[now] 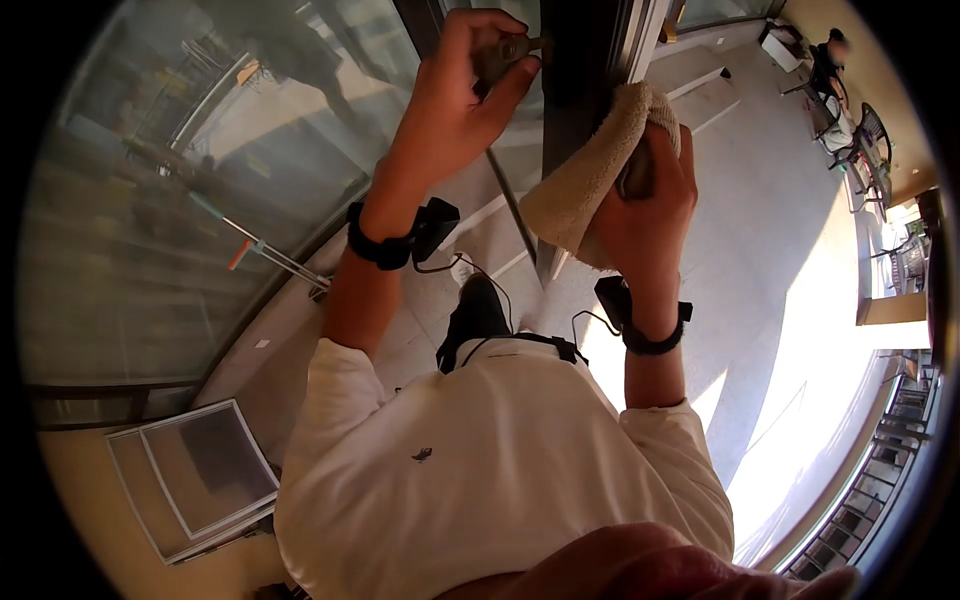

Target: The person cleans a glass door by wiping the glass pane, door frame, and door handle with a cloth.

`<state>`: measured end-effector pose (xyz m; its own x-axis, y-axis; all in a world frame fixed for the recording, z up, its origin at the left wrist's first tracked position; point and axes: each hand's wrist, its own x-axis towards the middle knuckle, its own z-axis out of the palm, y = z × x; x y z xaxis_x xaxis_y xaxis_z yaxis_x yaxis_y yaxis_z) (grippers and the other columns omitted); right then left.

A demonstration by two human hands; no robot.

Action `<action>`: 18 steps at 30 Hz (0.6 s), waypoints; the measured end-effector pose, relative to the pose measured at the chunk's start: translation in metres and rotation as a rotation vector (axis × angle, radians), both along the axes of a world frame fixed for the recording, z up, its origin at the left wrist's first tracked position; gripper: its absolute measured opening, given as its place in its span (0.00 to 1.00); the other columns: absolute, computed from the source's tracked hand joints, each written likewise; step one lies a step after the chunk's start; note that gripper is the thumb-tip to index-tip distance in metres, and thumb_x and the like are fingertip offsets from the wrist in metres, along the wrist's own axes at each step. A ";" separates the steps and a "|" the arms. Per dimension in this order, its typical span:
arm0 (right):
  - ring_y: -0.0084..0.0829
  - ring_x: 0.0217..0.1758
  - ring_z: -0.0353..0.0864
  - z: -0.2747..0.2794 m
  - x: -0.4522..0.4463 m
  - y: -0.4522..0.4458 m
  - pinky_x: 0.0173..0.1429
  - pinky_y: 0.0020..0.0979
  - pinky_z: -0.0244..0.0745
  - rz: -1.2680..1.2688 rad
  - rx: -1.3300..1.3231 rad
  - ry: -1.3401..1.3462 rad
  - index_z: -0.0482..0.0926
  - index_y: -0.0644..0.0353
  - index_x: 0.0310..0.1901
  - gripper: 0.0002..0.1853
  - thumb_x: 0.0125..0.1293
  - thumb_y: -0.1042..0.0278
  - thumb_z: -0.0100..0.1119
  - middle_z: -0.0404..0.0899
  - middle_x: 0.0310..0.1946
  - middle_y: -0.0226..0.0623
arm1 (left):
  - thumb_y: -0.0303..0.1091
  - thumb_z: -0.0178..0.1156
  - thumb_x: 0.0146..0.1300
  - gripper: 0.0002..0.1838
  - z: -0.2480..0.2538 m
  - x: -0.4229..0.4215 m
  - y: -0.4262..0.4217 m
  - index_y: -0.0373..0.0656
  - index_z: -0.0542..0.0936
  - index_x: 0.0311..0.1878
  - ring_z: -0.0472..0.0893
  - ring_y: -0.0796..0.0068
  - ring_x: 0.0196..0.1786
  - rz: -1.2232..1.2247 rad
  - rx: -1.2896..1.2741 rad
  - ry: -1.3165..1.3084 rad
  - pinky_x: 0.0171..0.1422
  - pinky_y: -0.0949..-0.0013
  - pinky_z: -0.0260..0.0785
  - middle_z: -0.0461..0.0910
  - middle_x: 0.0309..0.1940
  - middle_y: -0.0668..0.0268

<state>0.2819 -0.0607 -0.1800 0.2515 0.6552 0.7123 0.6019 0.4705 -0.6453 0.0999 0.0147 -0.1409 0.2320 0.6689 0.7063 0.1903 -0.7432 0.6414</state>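
Observation:
My left hand (465, 95) is closed around a metal door handle (514, 47) at the top of the view, thumb and fingers on either side of it. The handle is fixed to a dark door frame (578, 95). Just right of that frame, my right hand (655, 205) grips a beige terry cloth (575, 200). The cloth is folded over, and one flap hangs down to the left beside the frame's edge. Whether it touches the frame I cannot tell. Black straps with small boxes are on both wrists.
Large glass panes (250, 120) fill the left side. A long pole with an orange part (240, 254) slants near the glass. A framed screen (200, 470) is at lower left. Far right are a seated person (830, 75), dark chairs (872, 135) and a railing (850, 500).

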 end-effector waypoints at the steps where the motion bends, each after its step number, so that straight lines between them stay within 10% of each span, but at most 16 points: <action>1: 0.47 0.43 0.81 -0.009 0.003 0.001 0.51 0.43 0.75 0.031 -0.026 0.013 0.84 0.56 0.48 0.18 0.52 0.71 0.70 0.78 0.42 0.41 | 0.26 0.66 0.69 0.15 0.002 -0.002 0.003 0.40 0.72 0.54 0.82 0.77 0.42 0.026 0.079 0.042 0.46 0.72 0.74 0.82 0.42 0.64; 18: 0.45 0.53 0.75 -0.010 -0.016 0.000 0.58 0.47 0.67 -0.168 0.134 -0.336 0.83 0.56 0.56 0.28 0.52 0.59 0.75 0.75 0.50 0.44 | 0.26 0.68 0.67 0.13 -0.008 -0.021 0.004 0.41 0.71 0.45 0.77 0.82 0.38 -0.010 0.022 -0.054 0.41 0.74 0.71 0.79 0.36 0.69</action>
<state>0.2663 -0.0609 -0.1897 0.0853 0.5201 0.8498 0.8448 0.4144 -0.3384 0.0786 0.0186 -0.1494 0.1994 0.6507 0.7327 0.1483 -0.7591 0.6338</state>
